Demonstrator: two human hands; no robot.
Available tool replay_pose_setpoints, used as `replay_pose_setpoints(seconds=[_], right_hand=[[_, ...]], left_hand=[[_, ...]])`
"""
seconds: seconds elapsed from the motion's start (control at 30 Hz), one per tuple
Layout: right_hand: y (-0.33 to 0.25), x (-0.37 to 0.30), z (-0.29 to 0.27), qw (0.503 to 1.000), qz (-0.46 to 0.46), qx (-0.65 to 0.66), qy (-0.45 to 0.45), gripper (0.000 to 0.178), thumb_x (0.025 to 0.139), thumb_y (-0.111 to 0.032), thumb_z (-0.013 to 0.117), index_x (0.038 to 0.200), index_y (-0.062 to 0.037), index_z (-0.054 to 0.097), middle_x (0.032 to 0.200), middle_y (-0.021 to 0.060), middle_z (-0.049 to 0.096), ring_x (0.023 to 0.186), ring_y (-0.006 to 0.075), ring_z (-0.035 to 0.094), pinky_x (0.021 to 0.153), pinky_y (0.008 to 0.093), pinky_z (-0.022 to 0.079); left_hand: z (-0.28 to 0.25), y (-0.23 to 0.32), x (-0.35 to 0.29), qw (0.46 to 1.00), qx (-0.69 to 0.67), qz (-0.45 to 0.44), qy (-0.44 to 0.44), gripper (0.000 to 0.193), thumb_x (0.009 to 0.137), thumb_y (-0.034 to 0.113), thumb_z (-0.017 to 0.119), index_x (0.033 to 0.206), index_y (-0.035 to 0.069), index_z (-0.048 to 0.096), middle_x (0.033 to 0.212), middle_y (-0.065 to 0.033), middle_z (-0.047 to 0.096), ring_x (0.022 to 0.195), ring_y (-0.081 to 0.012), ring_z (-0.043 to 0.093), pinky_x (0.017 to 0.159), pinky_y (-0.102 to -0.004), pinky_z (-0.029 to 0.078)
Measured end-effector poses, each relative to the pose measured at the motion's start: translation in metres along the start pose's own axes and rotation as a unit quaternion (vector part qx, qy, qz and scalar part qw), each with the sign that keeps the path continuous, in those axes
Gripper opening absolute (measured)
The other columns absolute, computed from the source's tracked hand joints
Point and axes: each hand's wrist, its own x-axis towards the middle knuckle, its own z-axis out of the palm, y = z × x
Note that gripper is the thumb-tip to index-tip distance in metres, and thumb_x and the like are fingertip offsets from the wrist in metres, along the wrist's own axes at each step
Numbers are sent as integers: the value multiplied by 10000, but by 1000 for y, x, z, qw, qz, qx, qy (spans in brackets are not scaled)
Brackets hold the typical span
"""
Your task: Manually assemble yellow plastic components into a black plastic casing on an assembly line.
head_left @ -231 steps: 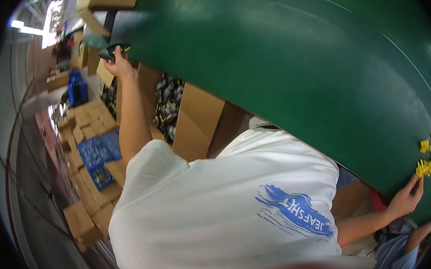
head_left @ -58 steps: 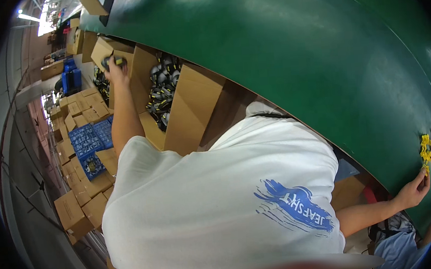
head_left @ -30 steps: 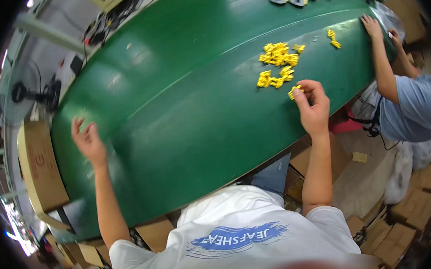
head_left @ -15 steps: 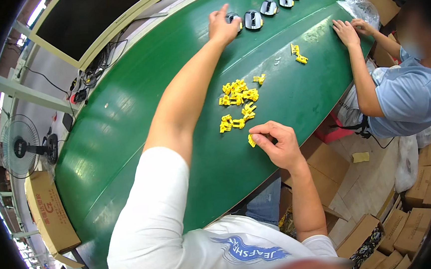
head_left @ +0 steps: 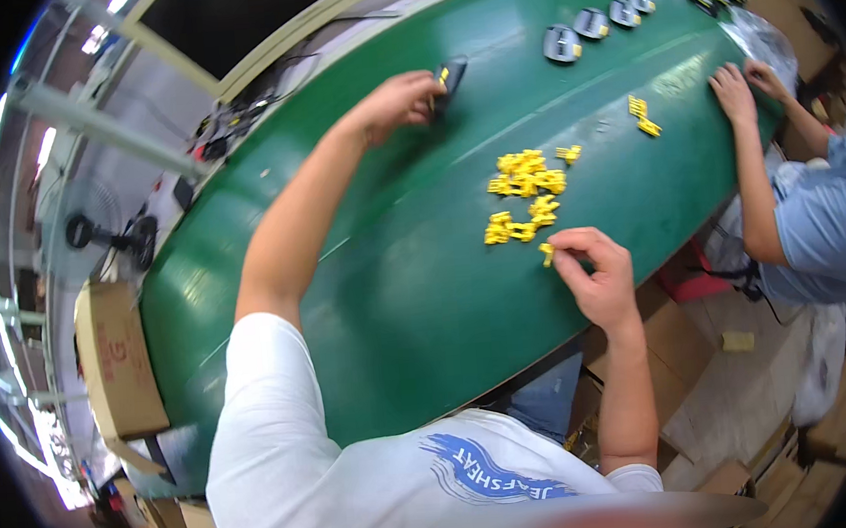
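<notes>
Above the far side of the green table, my left hand (head_left: 398,106) is closed on a dark oval plastic shell (head_left: 452,72) with a yellow bit on it, tilted up on edge. Near the table's front edge, my right hand (head_left: 600,269) pinches a small yellow plastic clip (head_left: 547,253) between thumb and fingertips. Just beyond that hand lies a loose pile of similar yellow clips (head_left: 525,173), with a smaller cluster (head_left: 511,228) nearer to me. Several grey and black oval shells (head_left: 561,44) stand in a row at the back, right of my left hand.
A co-worker in a blue shirt (head_left: 818,227) sits at the right, hands on the table beside a clear plastic bag (head_left: 765,39). More yellow clips (head_left: 643,116) lie toward them. A monitor (head_left: 259,20) and cables border the far left; a cardboard box (head_left: 121,359) stands at the left end.
My left hand has taken the nearest oval shell from the row and drawn it leftward, toward me. My right hand still pinches the yellow clip. The whole view has shifted.
</notes>
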Motion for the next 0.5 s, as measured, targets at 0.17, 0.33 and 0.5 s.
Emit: replay_pose_setpoints(seconds=[0.17, 0.33, 0.5], right_hand=[[4, -12, 4, 995, 91, -17, -43, 170, 947, 18, 752, 1116, 27, 745, 1026, 87, 759, 934, 146, 738, 821, 296, 603], [-54, -32, 94, 950, 119, 289, -19, 231, 986, 49, 730, 1211, 3, 699, 1094, 89, 732, 926, 151, 712, 829, 292, 605], [-109, -49, 197, 899, 178, 331, -227, 250, 947, 65, 779, 1190, 26, 734, 1141, 98, 748, 996, 145, 730, 874, 280, 601]], left_hand=[[28, -62, -179, 957, -282, 55, -32, 806, 886, 122, 782, 1610, 169, 431, 1302, -54, 670, 1173, -196, 686, 1017, -399, 584], [73, -108, -296, 872, -474, 119, -17, 972, 850, 74, 770, 1690, 193, 295, 1463, -81, 605, 1399, -289, 602, 1196, -504, 461], [84, -127, -307, 760, -616, 174, 112, 713, 991, 163, 683, 1634, 212, 378, 1384, -62, 588, 1318, -265, 607, 1158, -489, 489]])
